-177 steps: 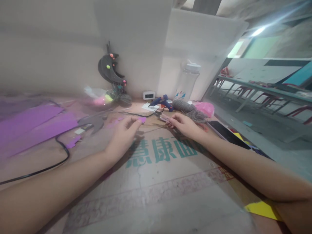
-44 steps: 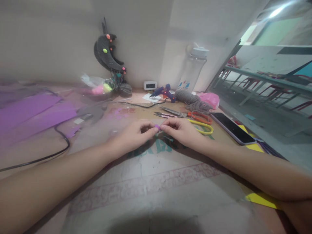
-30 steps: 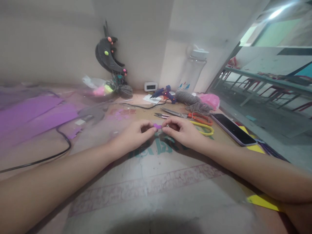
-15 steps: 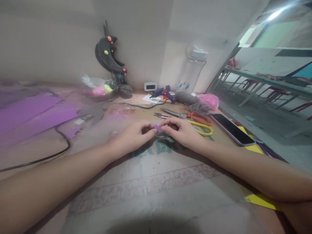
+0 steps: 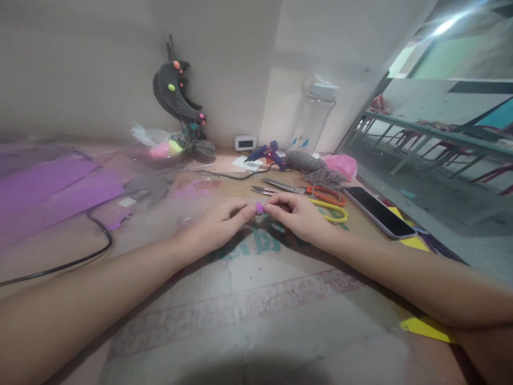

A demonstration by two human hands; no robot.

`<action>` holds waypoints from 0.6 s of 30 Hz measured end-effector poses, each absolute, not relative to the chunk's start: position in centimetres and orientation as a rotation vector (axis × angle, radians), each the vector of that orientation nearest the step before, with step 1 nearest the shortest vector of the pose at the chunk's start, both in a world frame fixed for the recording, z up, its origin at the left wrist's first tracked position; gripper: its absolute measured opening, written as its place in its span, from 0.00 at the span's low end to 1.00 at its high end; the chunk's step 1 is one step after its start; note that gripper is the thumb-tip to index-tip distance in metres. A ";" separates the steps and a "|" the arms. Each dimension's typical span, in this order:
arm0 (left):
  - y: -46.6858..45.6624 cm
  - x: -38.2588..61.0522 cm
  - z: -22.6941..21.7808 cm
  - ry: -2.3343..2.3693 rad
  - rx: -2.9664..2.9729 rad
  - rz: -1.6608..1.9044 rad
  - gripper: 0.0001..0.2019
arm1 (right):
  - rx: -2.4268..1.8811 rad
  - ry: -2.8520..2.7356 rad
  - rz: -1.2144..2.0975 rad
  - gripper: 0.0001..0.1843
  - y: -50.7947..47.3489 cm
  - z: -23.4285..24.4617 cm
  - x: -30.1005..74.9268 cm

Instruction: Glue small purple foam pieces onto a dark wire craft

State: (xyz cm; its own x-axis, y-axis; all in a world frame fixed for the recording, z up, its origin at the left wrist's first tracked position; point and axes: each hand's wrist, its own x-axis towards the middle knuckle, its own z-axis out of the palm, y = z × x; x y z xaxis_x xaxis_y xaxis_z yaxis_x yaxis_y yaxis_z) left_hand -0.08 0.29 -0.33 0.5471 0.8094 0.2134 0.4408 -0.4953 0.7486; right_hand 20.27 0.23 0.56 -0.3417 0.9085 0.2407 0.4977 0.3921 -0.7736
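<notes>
One purple piece [image 5: 259, 208], clamped by left hand [image 5: 226, 219] and right hand [image 5: 298, 215], mid-way along the table [image 5: 435, 359]. Beyond: one orange-handled scissors [image 5: 326, 194]. Near table's back edge: one bottle [image 5: 315, 115], contents indistinct; one clear bag [image 5: 144, 135] holding pink and yellow items [image 5: 162, 149].

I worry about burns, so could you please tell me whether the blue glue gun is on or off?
It looks on: the blue glue gun shows a small red light on its body.

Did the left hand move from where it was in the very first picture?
Yes. Judged against the white clock, the left hand has moved to the right and a bit lower in the view.
</notes>
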 end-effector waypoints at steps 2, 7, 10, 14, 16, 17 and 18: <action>0.3 0.0 -0.3 1.026 2.143 0.746 0.18 | -1.198 -2.030 0.731 0.14 0.1 0.5 20.2; 0.3 0.0 -0.5 1.048 2.140 0.744 0.16 | -1.150 -2.108 0.660 0.13 0.0 0.5 20.2; 0.3 0.0 -0.5 1.069 2.107 0.745 0.16 | -1.147 -2.142 0.623 0.14 0.0 0.5 20.3; 0.2 0.1 -0.4 1.098 2.079 0.761 0.16 | -1.122 -2.206 0.479 0.11 0.0 0.4 20.6; 0.2 0.1 -0.3 1.094 2.083 0.754 0.16 | -1.110 -2.197 0.447 0.09 0.0 0.3 20.7; 0.2 0.0 -0.3 1.090 2.087 0.748 0.17 | -1.111 -2.186 0.446 0.09 0.0 0.3 20.7; 0.3 0.0 -0.3 1.088 2.093 0.740 0.17 | -1.115 -2.173 0.449 0.09 0.1 0.2 20.7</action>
